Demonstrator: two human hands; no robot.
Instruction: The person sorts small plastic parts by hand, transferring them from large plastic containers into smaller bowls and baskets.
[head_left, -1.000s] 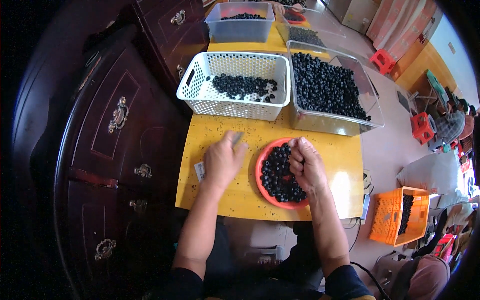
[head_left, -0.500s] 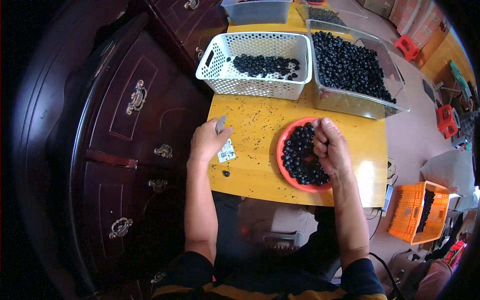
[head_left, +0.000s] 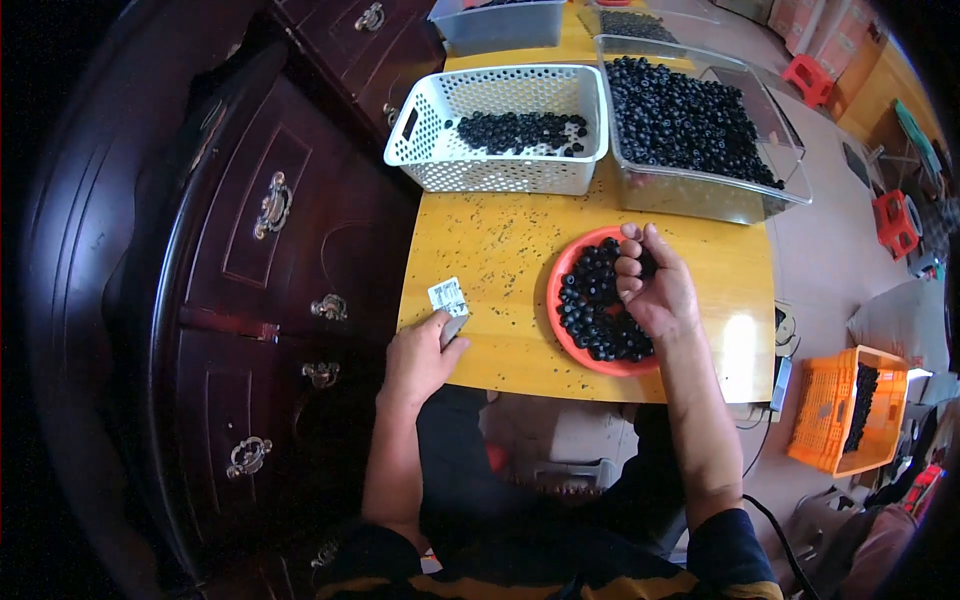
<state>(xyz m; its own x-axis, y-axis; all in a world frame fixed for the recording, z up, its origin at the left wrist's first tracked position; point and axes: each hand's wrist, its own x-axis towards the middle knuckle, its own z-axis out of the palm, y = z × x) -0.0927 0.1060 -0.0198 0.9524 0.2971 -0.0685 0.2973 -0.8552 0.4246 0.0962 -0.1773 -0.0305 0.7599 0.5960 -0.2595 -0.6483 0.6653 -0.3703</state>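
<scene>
Over the right side of a red plate, my right hand is raised with its fingers curled in. Whatever they hold, if anything, is hidden. Small black round pieces, some with a ring-like top, lie in the plate. My left hand rests at the table's left front edge, pinching a flat grey tool between thumb and fingers; its exact kind does not show. A small white printed card lies right beside the tool's tip.
Behind stand a white perforated basket with some black pieces and a clear bin heaped with them. Dark crumbs dot the yellow table. Dark drawers rise at left. An orange crate and red stools stand at right.
My left hand has come toward me with the grey tool. The loose black piece near the table's front left no longer shows. My right hand stays over the plate, its wrist turned slightly.
</scene>
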